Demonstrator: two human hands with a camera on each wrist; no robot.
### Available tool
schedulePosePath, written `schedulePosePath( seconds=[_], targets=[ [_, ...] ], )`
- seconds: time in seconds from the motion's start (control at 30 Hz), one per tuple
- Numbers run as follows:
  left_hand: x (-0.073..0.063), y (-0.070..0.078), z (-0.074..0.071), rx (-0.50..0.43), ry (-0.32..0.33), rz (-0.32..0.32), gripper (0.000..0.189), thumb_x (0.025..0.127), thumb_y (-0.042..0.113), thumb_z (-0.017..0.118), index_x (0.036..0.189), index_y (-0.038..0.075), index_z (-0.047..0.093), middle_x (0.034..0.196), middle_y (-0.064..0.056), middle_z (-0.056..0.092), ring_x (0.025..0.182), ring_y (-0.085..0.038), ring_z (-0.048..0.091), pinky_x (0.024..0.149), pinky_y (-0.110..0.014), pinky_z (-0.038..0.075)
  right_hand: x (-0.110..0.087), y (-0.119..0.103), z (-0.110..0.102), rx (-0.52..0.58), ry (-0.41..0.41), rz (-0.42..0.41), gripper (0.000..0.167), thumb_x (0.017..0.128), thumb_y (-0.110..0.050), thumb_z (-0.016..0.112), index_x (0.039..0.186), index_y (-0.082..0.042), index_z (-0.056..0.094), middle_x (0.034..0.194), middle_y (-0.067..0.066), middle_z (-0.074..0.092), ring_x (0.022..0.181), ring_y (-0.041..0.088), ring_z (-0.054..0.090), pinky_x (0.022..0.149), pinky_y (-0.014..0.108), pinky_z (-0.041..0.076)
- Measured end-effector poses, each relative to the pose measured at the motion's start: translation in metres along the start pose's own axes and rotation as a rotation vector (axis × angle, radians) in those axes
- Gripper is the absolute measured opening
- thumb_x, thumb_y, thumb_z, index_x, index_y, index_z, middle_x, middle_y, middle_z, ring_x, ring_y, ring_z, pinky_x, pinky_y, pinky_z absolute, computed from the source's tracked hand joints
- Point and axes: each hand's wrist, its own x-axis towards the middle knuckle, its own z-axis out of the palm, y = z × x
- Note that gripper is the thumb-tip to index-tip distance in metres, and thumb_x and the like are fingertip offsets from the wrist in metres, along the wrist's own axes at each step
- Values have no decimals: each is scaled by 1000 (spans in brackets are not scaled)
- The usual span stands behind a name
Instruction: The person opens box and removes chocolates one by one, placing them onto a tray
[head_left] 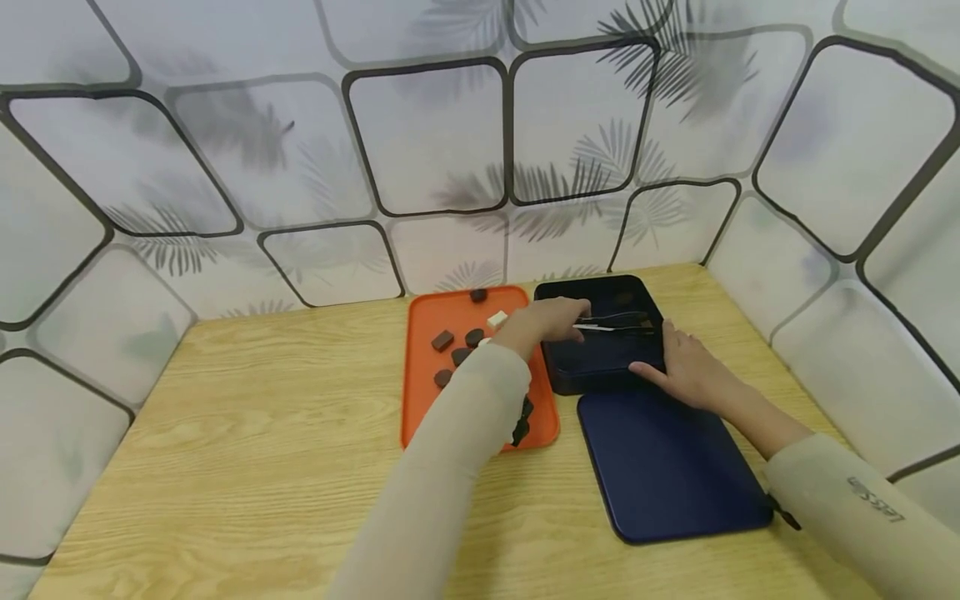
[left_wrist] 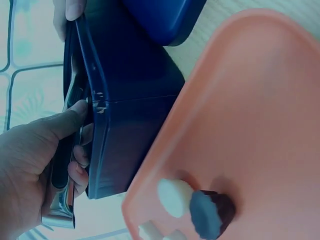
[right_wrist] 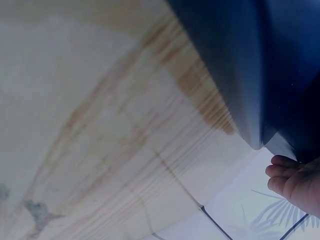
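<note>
My left hand (head_left: pixel 553 319) grips metal tongs (head_left: pixel 611 325) with black handle covers, over the left side of an open dark box (head_left: pixel 561 375). In the left wrist view, thumb and fingers close round the tongs (left_wrist: pixel 61 165), whose arms reach into the box; their tips are hidden. My right hand (head_left: pixel 690 367) rests on the box's front right corner, thumb along the front rim and fingers against the right side. Left of the box lies an orange tray (head_left: pixel 417 417) of dark chocolates (head_left: pixel 474 337) and white ones (head_left: pixel 497 319), partly hidden by my left sleeve.
A dark blue lid (head_left: pixel 675 467) lies flat on the wooden table (head_left: pixel 247 433), just in front of the box. Patterned fabric walls (head_left: pixel 435 142) stand behind the table and along its sides. The tray's right edge is close beside the box.
</note>
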Motion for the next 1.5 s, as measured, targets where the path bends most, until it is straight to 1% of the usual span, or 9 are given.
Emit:
schedulePosePath(
  seconds=[0.13, 0.3, 0.5, 0.7, 0.87, 0.97, 1.23, 1.4, 1.5],
  targets=[
    [-1, 2, 8, 28, 42, -21, 42, 95, 34, 57, 133, 23, 45, 133, 4, 53, 113, -12, 55, 91, -31, 45, -1, -1, -1, 0, 13, -5, 100, 93, -55, 48, 137, 25, 9, 131, 50, 30, 121, 60, 34, 103, 63, 24],
    [-3, 3, 14, 80, 101, -30, 40, 95, 37, 55, 132, 24, 47, 123, 6, 60, 101, -10, 60, 83, -30, 48, -2, -1, -2, -1, 28, -13, 99, 93, -55, 49, 137, 25, 10, 128, 50, 33, 119, 60, 37, 101, 63, 27],
    [-6, 3, 15, 93, 132, -33, 39, 95, 38, 54, 131, 24, 48, 119, 5, 62, 95, -10, 62, 78, -29, 50, -1, 0, 0, -2, 14, -11, 100, 93, -56, 48, 138, 25, 9, 129, 50, 32, 120, 60, 35, 103, 63, 24],
    [-11, -4, 13, 87, 162, -24, 39, 96, 38, 54, 132, 24, 48, 112, 5, 64, 87, -9, 61, 73, -26, 49, 0, -2, 2, 8, -6, 0, 100, 93, -56, 46, 139, 23, 7, 132, 50, 29, 122, 61, 32, 103, 63, 24],
    [-19, -8, 8, 67, 167, -8, 39, 96, 37, 54, 132, 22, 48, 103, 5, 65, 77, -7, 60, 68, -25, 48, -1, -3, 0, 12, -1, -4, 99, 94, -55, 46, 138, 24, 7, 131, 50, 29, 121, 61, 32, 102, 63, 25],
    [-22, -10, 7, 53, 169, -6, 39, 95, 38, 53, 131, 22, 48, 104, 5, 65, 77, -6, 59, 67, -25, 47, -1, -3, -2, 12, 4, -11, 99, 94, -54, 47, 138, 25, 7, 131, 50, 29, 121, 61, 33, 102, 63, 25],
    [-35, -21, 8, -64, 201, -5, 37, 96, 37, 54, 129, 22, 49, 109, 4, 64, 79, -7, 59, 68, -26, 47, -4, -3, -4, 5, -6, -7, 100, 94, -55, 47, 138, 25, 6, 133, 51, 26, 123, 60, 31, 104, 64, 20],
    [-53, -34, 5, -147, 220, 24, 37, 95, 37, 54, 128, 21, 49, 111, 2, 63, 83, -11, 59, 72, -29, 47, -5, -2, -3, -5, -1, 1, 100, 94, -55, 47, 138, 25, 6, 134, 50, 25, 123, 60, 30, 104, 63, 20],
    [-67, -47, 4, -161, 238, 4, 38, 96, 38, 53, 130, 22, 48, 109, 1, 63, 81, -14, 60, 74, -32, 47, -3, -2, -1, -12, 6, -13, 100, 94, -56, 46, 138, 24, 7, 133, 50, 27, 123, 60, 32, 104, 63, 21]
  ],
)
